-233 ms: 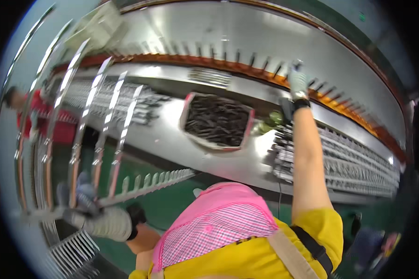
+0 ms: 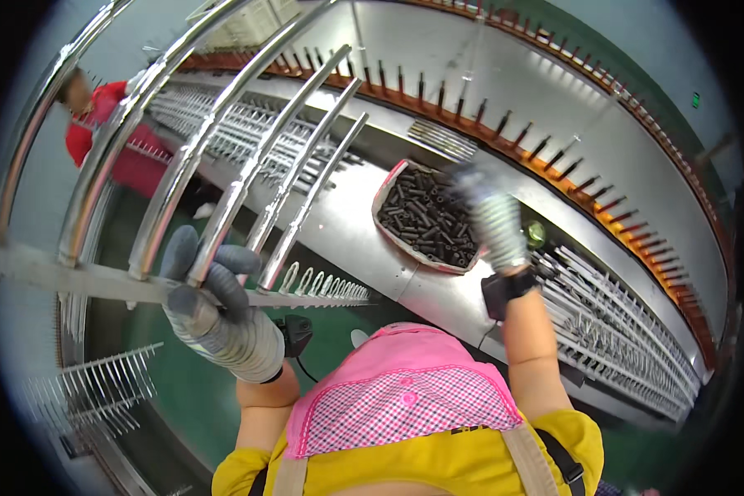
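Observation:
My left hand [image 2: 236, 326], in a grey-fingered glove, is closed around the flat bar of a metal rack [image 2: 112, 283]. Long shiny rods [image 2: 174, 186] rise from that bar, and a row of small loops [image 2: 322, 291] runs along its far end. My right hand [image 2: 496, 223], gloved too, is over the right side of a box [image 2: 386, 186] full of short black tubes [image 2: 426, 219]. Motion smears its fingers, so whether they hold anything cannot be made out.
A curved orange-brown rail [image 2: 546, 169] carries upright dark pegs behind the metal table [image 2: 364, 223]. Stacked metal racks lie at the right [image 2: 620, 331] and left [image 2: 236, 136]. A person in red [image 2: 99, 124] stands at the far left. Another rack [image 2: 99, 384] is at the lower left.
My right hand has come back from the pegged rail to the box of black tubes. My left hand has lifted the rack higher and to the right. The view has also shifted.

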A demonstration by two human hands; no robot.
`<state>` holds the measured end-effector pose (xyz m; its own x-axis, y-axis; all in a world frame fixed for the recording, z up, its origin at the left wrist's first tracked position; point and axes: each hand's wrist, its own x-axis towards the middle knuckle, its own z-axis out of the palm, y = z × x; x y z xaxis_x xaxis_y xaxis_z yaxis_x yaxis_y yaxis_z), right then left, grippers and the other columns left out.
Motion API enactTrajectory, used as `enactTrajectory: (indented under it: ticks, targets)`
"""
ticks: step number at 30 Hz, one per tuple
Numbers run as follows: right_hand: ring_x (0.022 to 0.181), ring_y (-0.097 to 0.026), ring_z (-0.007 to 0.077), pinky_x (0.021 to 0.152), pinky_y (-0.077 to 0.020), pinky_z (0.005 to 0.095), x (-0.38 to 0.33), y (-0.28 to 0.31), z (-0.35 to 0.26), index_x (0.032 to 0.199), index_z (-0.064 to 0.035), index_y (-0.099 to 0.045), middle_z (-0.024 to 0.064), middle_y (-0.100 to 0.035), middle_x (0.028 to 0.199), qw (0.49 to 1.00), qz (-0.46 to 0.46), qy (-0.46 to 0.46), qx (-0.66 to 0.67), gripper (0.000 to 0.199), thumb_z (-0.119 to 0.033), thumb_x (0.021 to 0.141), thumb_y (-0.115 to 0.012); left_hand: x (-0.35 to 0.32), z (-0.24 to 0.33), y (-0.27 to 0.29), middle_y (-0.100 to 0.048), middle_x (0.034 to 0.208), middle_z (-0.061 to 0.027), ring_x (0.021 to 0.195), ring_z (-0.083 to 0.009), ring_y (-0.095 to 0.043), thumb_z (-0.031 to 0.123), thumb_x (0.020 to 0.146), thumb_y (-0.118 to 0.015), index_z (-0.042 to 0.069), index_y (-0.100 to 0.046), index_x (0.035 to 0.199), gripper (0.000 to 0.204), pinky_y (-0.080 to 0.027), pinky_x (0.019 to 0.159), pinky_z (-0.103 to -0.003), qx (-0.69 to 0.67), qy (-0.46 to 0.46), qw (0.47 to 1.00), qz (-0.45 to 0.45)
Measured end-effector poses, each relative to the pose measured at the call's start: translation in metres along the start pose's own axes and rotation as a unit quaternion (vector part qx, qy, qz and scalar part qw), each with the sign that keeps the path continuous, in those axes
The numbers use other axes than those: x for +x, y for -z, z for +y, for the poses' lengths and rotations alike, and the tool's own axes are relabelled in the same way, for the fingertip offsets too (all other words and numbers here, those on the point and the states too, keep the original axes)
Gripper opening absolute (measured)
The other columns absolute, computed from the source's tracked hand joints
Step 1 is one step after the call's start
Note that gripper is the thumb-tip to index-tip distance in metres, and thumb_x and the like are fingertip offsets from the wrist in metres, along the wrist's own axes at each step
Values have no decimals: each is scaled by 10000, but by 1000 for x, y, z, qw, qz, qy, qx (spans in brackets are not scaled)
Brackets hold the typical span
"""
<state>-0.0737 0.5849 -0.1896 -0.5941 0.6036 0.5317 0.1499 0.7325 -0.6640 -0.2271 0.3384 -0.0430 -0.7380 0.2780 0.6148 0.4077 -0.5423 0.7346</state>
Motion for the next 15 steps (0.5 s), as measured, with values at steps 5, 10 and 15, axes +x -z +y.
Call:
enactTrajectory:
  ticks: [5,10,15]
  targets:
    - [705,-536,89,589,-446,199,7,-37,-176,1243,-12,-372,31,-562,894,689,-304,-230,617,505,-207,795,-502,-14,-6,-24,-309,533,18,575,-78,-399,331,862,-442,-69,-481,1096,466,-341,605,-199,25,63,996,54]
    - [513,-536,59,487,-455,168,13,-64,-190,1001,-6,-546,30,-610,724,607,-176,-291,718,290,-247,843,-516,-7,-6,-19,-299,559,37,510,-54,-284,342,856,-428,-70,-481,1107,485,-346,606,-197,19,34,999,5]
    - [467,-495,39,423,-378,156,17,-45,-179,807,-48,-573,-14,-549,592,625,-146,-251,725,287,-334,819,-551,-12,-14,-12,-342,631,13,491,-103,-396,307,851,-430,-45,-491,1089,430,-450,509,-257,40,25,998,28]
